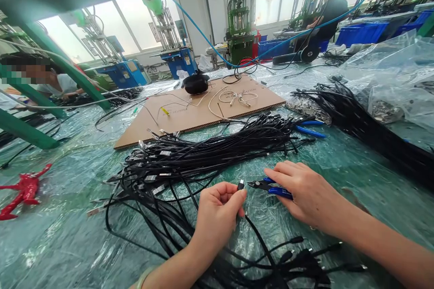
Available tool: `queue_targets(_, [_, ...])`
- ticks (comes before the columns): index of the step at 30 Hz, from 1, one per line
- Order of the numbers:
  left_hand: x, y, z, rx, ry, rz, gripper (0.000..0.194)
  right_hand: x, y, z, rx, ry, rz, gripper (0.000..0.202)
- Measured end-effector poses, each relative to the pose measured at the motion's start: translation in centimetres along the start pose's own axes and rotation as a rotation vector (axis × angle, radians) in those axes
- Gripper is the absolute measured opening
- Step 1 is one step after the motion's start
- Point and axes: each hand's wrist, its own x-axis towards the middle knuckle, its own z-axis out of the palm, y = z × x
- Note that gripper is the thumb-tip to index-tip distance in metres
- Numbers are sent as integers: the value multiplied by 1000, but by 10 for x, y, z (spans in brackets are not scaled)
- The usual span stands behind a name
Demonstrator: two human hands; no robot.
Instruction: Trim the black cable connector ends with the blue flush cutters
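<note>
My left hand [219, 210] pinches the end of a black USB cable [241, 184], its small metal plug pointing up between thumb and fingers. Just to the right, my right hand [303, 192] is closed around blue-handled flush cutters [280, 191]. Their dark jaws point at the plug, with a small gap between. From my left hand the cable runs down toward a heap of cable ends [294, 264] at the near edge. Beyond my hands lies a thick bundle of black cables [210, 149], many with white-tipped connectors.
A cardboard sheet [200, 119] holds a black bowl-like object [195, 84] and white cables. Blue-handled pliers [310, 132] lie by the bundle. Another black cable bundle [376, 131] is at right, a red figure-shaped object [25, 189] at left. Two people sit farther back, near machines.
</note>
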Motion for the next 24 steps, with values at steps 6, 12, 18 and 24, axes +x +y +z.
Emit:
queue_targets(6, [-2,1,0,-11,-33,16,24,-3,2,2,-10,48,-28,30])
queue_targets(12, [-3,-4,2,-13,-43,50,25,-2,-1,0,-44,121,-72,35])
queue_targets(18, [-1,-8,3,-11,-50,51,26,0,-2,1,-66,176,-90,39])
queue_targets(24, [-1,-8,3,-6,-60,29,26,-2,-3,1,-37,179,-85,40])
